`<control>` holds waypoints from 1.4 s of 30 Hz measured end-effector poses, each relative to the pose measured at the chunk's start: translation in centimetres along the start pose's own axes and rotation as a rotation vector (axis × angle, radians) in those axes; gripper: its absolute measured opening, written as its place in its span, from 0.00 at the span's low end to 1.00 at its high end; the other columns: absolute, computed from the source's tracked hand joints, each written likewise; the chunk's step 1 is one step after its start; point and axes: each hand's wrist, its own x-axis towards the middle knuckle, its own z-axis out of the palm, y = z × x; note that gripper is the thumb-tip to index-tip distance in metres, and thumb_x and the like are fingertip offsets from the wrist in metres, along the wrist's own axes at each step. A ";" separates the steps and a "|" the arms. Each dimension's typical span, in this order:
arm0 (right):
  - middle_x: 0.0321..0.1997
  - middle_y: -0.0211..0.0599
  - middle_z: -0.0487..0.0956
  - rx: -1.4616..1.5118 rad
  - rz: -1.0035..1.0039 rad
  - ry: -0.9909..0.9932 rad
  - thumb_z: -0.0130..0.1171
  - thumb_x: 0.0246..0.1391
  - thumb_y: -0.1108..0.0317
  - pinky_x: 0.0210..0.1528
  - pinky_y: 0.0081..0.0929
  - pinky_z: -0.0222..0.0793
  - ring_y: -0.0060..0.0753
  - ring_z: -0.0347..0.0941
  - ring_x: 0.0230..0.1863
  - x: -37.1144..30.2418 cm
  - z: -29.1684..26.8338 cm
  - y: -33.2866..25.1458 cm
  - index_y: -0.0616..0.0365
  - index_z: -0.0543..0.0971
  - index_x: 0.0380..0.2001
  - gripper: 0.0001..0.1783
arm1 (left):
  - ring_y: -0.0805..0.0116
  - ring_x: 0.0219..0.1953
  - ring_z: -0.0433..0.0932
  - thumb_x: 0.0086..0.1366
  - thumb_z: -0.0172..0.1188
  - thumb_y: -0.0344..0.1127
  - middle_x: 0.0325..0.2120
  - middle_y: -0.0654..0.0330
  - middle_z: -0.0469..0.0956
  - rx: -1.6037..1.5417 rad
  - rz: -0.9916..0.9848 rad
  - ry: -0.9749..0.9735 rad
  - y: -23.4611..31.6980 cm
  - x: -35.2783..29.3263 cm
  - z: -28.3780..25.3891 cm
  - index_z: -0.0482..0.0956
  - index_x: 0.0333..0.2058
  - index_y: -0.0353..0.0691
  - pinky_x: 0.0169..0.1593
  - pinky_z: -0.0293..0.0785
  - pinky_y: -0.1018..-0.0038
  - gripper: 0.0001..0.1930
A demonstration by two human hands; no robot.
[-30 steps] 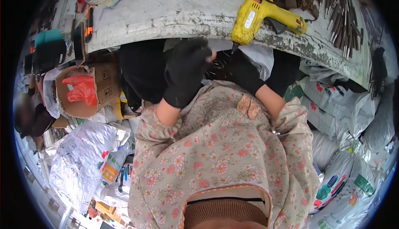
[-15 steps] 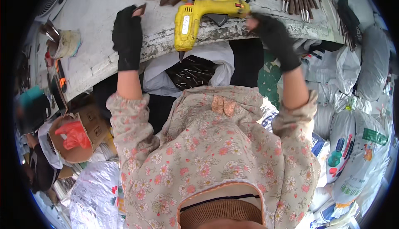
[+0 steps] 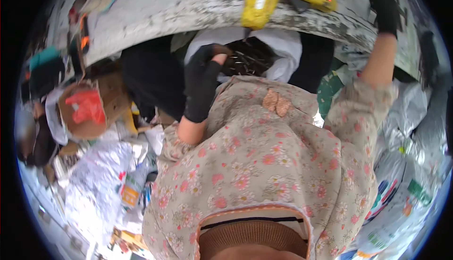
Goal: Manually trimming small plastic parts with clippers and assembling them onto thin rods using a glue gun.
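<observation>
- Okay, left hand (image 3: 202,74): pinched on brown piece (image 3: 222,49), just off bench's (image 3: 155,15) near edge.
- Piece probably light, soft, bendy; grip by its rim.
- Right hand (image 3: 383,9): blurred, bench's right end; can't tell finger spread or contents.

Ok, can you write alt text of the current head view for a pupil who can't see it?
A person's black-gloved left hand pinches a small brown piece beside an open white bag of dark sticks. The gloved right hand is over the right side of a worn bench, where a yellow glue gun lies.
</observation>
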 end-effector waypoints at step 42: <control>0.35 0.43 0.78 -0.085 -0.340 -0.223 0.58 0.47 0.61 0.40 0.32 0.69 0.46 0.74 0.36 -14.3 8.0 -23.5 0.55 0.74 0.43 0.19 | 0.78 0.24 0.71 0.65 0.48 0.39 0.23 0.63 0.72 -0.606 -0.301 0.110 0.6 -0.3 1.5 0.73 0.34 0.35 0.27 0.68 0.82 0.12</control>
